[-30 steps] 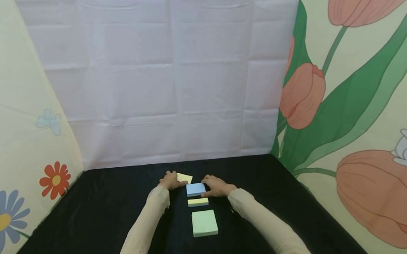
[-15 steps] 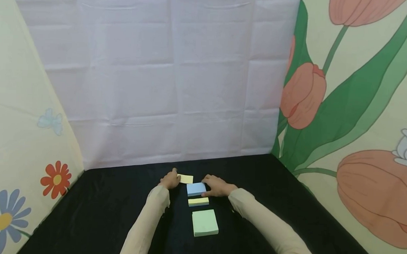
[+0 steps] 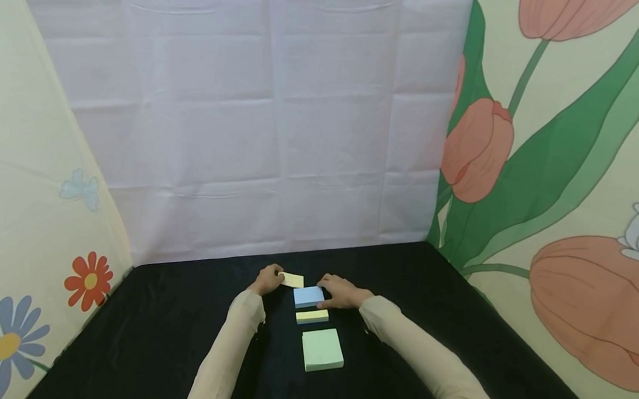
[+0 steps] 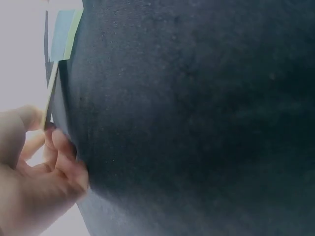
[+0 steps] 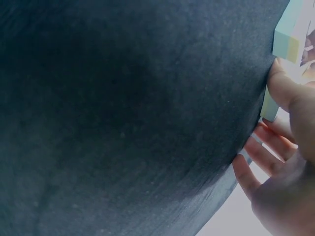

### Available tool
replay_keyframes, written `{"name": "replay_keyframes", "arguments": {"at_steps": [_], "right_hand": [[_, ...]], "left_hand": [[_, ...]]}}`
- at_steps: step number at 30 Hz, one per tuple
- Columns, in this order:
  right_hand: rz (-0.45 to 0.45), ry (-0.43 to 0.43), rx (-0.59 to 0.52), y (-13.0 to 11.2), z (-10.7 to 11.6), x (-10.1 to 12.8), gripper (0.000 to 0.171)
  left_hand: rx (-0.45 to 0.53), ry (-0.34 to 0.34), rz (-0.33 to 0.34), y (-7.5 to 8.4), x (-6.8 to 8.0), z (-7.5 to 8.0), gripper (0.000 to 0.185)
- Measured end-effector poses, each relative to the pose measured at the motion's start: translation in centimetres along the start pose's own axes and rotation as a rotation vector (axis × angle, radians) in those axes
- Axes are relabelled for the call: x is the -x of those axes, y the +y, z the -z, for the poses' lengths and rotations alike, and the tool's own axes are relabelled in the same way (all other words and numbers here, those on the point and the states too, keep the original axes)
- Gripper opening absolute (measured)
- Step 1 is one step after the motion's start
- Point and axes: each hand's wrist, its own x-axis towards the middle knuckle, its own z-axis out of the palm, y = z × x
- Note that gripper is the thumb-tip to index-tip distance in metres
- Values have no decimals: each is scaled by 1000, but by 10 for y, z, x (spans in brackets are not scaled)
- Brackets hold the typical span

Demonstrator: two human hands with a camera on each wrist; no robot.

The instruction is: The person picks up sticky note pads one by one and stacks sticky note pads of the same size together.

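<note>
At the far end of the row my left hand [image 3: 267,280] pinches the left edge of a thin pale yellow sticky note pad [image 3: 294,280]. In the left wrist view that pad [image 4: 50,96] shows edge-on between thumb and fingers. My right hand [image 3: 342,292] grips the right side of a blue sticky note pad [image 3: 308,296], thumb at the near corner and fingers at the far one. The right wrist view shows the blue pad's side [image 5: 269,104] between thumb and index finger. The yellow pad lies just behind the blue one.
Nearer the body, a narrow pad [image 3: 312,316] with a yellow top and blue lower layer lies on the black tablecloth [image 3: 161,335]. Closest is a larger square light green pad [image 3: 322,349]. A white cloth [image 3: 221,131] hangs behind the table, with flower-printed cloths at both sides.
My left thumb has drawn back from beside the blue pad, and the hand now holds the yellow pad's left edge. That pad has turned straighter. My right hand stays at the blue pad.
</note>
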Motion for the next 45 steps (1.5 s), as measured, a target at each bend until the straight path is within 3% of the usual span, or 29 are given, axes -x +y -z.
{"name": "replay_keyframes", "arguments": {"at_steps": [3,4,10,18,20,24,30,33,36,37,40,43,44,45], "right_hand": [[-2,2,3,0,-1,0,56],[-2,1,4,1,-1,-1,56],[-3,-5,11,1,-1,-2,56],[-4,2,22,3,-2,-3,56],[-4,4,18,2,-2,-3,55],[-5,0,23,2,-2,-3,56],[-5,1,16,2,-3,-3,55],[-6,3,11,2,-3,-2,55],[0,5,12,2,-3,-2,56],[3,6,11,3,-3,-1,56],[13,8,13,3,-2,-2,56],[17,10,9,3,-2,-2,56],[16,10,8,3,-2,-2,56],[15,11,8,3,-2,-2,56]], "left_hand": [[56,-7,13,7,6,3,32],[67,-11,63,22,16,7,33],[122,-4,41,36,32,14,36],[103,-103,66,38,29,21,22],[88,-109,69,38,29,22,28],[75,-97,59,37,30,23,57],[74,-103,37,38,33,22,60],[35,-126,35,35,28,20,60],[-52,-162,-3,22,10,15,57],[-78,-173,-56,9,-1,11,54],[-154,-202,-98,-1,-13,7,48],[-180,-214,-87,12,-5,10,35],[-196,-218,-45,26,5,13,30],[-208,-215,-45,30,9,14,26]]}}
